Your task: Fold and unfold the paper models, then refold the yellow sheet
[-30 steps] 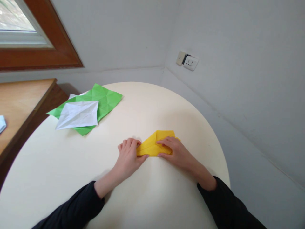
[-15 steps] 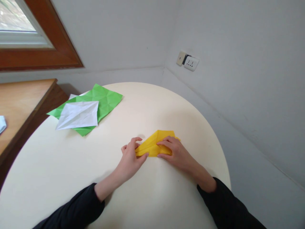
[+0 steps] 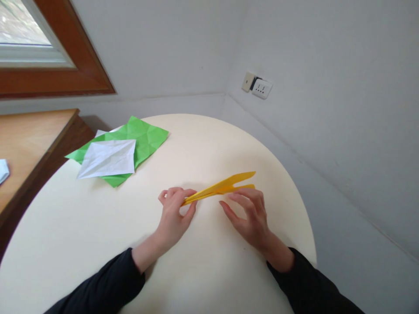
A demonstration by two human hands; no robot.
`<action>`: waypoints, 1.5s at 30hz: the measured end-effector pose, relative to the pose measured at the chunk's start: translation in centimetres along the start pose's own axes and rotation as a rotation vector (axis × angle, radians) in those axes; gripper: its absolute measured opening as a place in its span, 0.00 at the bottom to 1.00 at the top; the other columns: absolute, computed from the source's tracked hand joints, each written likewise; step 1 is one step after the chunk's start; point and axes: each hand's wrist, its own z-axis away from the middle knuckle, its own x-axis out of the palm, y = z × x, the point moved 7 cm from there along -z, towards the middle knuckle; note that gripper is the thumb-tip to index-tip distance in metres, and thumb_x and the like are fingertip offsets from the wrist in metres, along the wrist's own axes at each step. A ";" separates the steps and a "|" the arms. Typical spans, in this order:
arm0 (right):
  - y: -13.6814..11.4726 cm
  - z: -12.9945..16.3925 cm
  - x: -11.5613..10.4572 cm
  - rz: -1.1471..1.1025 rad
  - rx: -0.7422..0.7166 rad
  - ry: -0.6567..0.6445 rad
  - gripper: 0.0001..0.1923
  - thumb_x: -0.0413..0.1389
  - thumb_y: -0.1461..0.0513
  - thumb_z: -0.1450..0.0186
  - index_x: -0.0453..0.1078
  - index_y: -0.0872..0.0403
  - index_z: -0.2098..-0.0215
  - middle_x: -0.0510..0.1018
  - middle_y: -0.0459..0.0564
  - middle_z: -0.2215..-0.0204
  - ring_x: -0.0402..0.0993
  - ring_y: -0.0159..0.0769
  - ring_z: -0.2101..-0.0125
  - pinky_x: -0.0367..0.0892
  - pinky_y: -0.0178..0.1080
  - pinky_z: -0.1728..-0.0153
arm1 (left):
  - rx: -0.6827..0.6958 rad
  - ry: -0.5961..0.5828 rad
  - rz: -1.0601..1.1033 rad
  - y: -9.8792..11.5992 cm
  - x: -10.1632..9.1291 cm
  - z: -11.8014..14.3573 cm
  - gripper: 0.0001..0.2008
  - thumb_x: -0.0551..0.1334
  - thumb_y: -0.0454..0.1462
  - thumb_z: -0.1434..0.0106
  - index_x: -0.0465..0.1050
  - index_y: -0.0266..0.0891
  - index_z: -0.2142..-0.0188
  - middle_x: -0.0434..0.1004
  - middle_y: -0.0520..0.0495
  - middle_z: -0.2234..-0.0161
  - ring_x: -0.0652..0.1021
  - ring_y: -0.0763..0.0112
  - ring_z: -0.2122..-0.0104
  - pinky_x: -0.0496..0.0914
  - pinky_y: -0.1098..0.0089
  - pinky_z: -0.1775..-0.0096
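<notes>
A folded yellow paper (image 3: pixel 222 187) is lifted off the round cream table (image 3: pixel 98 235) and seen edge-on, with its right end split into two layers. My left hand (image 3: pixel 175 213) pinches its left tip between thumb and fingers. My right hand (image 3: pixel 250 213) is spread under the paper's right part, fingertips touching its lower edge. Both forearms wear dark sleeves.
A creased green sheet (image 3: pixel 144 135) with a white folded sheet (image 3: pixel 108 159) on top lies at the table's far left. A wooden desk (image 3: pixel 29 144) stands to the left under a window. A wall socket (image 3: pixel 260 87) sits on the right wall.
The yellow paper lay flat under both hands; now my left hand has raised it on edge, and my right hand has come off its top and opened beneath it.
</notes>
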 end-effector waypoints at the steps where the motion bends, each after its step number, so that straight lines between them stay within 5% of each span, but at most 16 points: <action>1: -0.5 0.2 -0.4 0.005 -0.026 0.027 0.17 0.57 0.66 0.40 0.63 0.43 0.55 0.72 0.49 0.64 0.70 0.41 0.62 0.62 0.46 0.59 | 0.058 0.009 -0.034 0.4 -0.2 0.0 0.05 0.56 0.33 0.40 0.69 0.43 0.64 0.77 0.50 0.69 0.73 0.64 0.63 0.57 0.58 0.57; 6: -2.6 0.3 -0.1 0.122 -0.108 -0.064 0.21 0.57 0.66 0.39 0.64 0.39 0.51 0.74 0.47 0.61 0.70 0.40 0.59 0.54 0.46 0.54 | 0.202 -0.031 -0.130 1.0 -0.1 0.0 0.05 0.57 0.31 0.41 0.69 0.43 0.69 0.78 0.52 0.69 0.73 0.64 0.62 0.54 0.58 0.56; 12: -2.8 0.3 3.8 0.151 -0.142 -0.346 0.16 0.49 0.68 0.35 0.65 0.53 0.50 0.75 0.54 0.55 0.69 0.41 0.52 0.52 0.47 0.51 | 0.229 -0.178 -0.205 0.6 1.6 0.4 0.07 0.56 0.29 0.41 0.68 0.40 0.71 0.77 0.51 0.70 0.72 0.65 0.64 0.53 0.59 0.57; 21: -1.8 0.8 5.9 0.085 -0.142 -0.514 0.09 0.51 0.65 0.35 0.70 0.57 0.58 0.78 0.54 0.61 0.73 0.40 0.61 0.64 0.41 0.59 | 0.180 -0.254 -0.182 -0.5 2.1 0.6 0.04 0.59 0.34 0.40 0.72 0.39 0.69 0.75 0.48 0.66 0.71 0.65 0.63 0.55 0.60 0.58; 31: 0.5 -2.4 7.5 0.045 0.068 -0.919 0.11 0.49 0.61 0.33 0.72 0.55 0.67 0.78 0.50 0.67 0.73 0.36 0.68 0.60 0.36 0.67 | 0.017 -0.339 -0.091 -2.4 2.7 -0.4 0.11 0.54 0.37 0.35 0.75 0.40 0.67 0.75 0.48 0.69 0.70 0.65 0.65 0.58 0.60 0.59; 45: 3.3 -3.9 10.4 -0.236 0.257 -1.018 0.07 0.54 0.62 0.39 0.71 0.56 0.73 0.75 0.47 0.73 0.68 0.32 0.71 0.57 0.33 0.69 | -0.056 -0.317 0.035 -3.5 3.2 -1.8 0.07 0.56 0.33 0.39 0.72 0.38 0.70 0.70 0.48 0.72 0.71 0.68 0.70 0.66 0.68 0.67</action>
